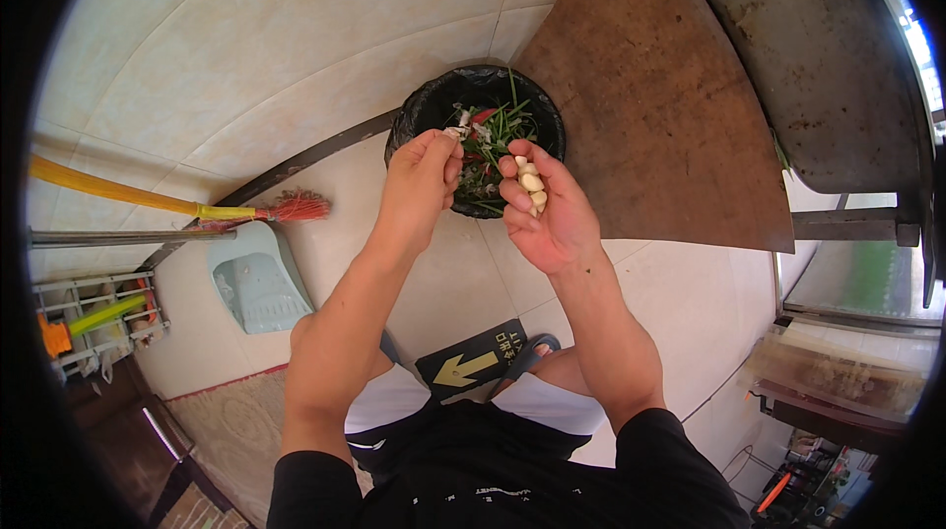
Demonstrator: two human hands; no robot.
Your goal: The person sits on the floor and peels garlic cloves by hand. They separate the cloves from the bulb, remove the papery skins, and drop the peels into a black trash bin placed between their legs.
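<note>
My left hand (423, 178) is raised over the near left rim of a black-lined waste bin (425, 97), its thumb and fingers pinching a small pale piece (454, 133) that looks like garlic skin. Several peeled garlic cloves (531, 182) lie in my right hand (548, 204), held by its curled fingers over the bin's right side. Inside the bin are green stalks (510, 123), papery skins and red scraps (484, 115). The two hands are apart.
A brown board (650, 100) leans at the right of the bin, beside a dark metal surface (828, 49). At the left are a red-bristled broom (299, 205), a pale blue dustpan (259, 285) and a wire rack (103, 322). A tiled wall rises behind. A floor sign (469, 366) lies between my feet.
</note>
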